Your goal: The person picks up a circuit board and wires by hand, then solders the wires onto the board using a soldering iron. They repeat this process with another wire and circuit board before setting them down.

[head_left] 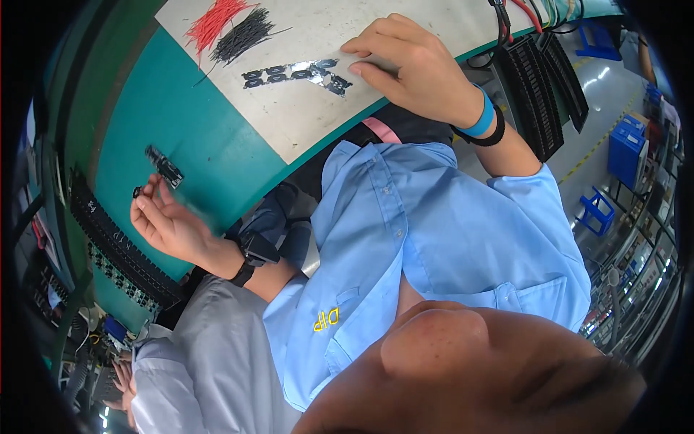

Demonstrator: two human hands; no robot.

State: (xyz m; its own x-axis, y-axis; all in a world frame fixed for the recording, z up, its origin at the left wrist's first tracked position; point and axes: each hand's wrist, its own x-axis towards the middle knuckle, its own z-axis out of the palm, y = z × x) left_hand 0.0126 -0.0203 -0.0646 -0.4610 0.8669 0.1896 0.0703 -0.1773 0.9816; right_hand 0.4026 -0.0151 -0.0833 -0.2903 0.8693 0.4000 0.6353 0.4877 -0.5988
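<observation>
Small black part: we hold it pinched at the fingertips of our left hand, lifted just above the teal edge of the desk
Black strip nearby: a short black component strip lies on the teal surface just beside that hand, apart from the fingertips
Row of black pieces: a line of flat black pieces sits on the white mat, just left of our right hand
Wire bundles: red wires and black wires lie in loose heaps at the far side of the mat, well apart from both hands
Risk, as we judge it: the pinched part is tiny and held only at the very tips, so a small slackening could let it drop off the desk edge toward our lap
Second risk: our right hand rests close to the row of pieces, and a sideways slide could push them out of line
Left fingers: curled in, thumb and forefinger closed on the small black part, palm turned up
Right fingers: spread flat and relaxed, palm down on the mat, grasping nothing; the fingertips lie just beside the row, and we cannot tell whether they touch it
Trays: black slotted trays stand off the right end of the desk
</observation>
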